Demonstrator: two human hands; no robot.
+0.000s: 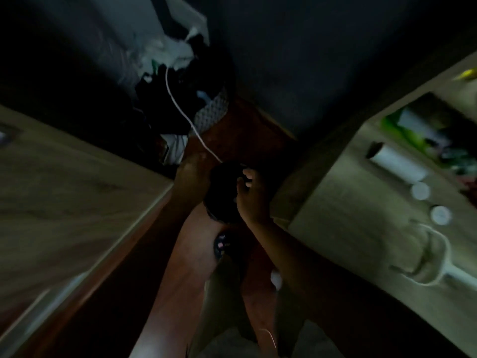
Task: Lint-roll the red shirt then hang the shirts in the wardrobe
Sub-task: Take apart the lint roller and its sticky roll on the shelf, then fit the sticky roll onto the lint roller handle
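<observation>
The view is dark and blurred. My left hand (192, 174) and my right hand (251, 197) meet at a dark rounded bundle (223, 195) in the middle of the frame; I cannot tell what it is. My right hand's fingers curl over its right side. My left hand lies against its upper left edge, its fingers hidden in shadow. A white lint roll (398, 164) lies on the pale table (348, 202) at the right, and a white roller handle (436, 270) lies nearer on the same table. A thin white cable (180, 109) runs down from the wall and ends by my left hand.
A pale wooden panel (64, 192) fills the left side. A heap of dark and white cloth with a patterned basket (211, 112) sits ahead against the dark wall. Two white round caps (420, 190) and green packaging (402, 130) are on the table. Reddish-brown floor (245, 130) shows below.
</observation>
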